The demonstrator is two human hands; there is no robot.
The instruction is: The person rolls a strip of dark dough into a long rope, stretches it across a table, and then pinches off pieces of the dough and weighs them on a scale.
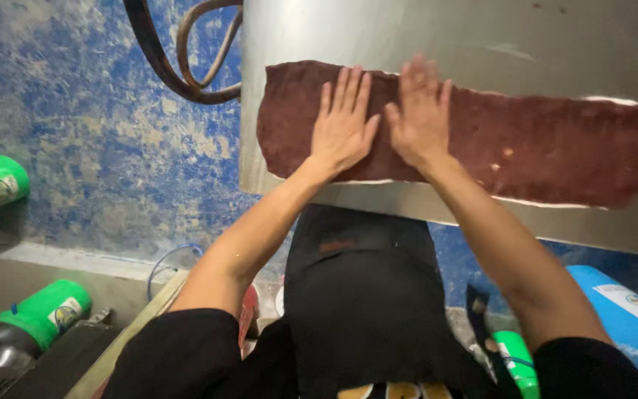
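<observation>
- The left hand (342, 125) and the right hand (421, 118) lie flat with fingers spread, pressing on the brown strip (526, 148), grasping nothing.
- The strip is long, rough and dark red-brown, and it lies across the metal tabletop (444, 37), with its left end near the left edge.
- Its near side runs close along the tabletop's front edge; the far part of the smooth grey tabletop is bare.
- Below, on the mottled blue floor (83, 118), green canisters (46, 314) lie.

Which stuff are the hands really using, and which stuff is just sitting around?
In use: left hand and right hand, both flat on the brown sheet; metal table under it.

Lying about: green bottles, blue container, belt loops.
</observation>
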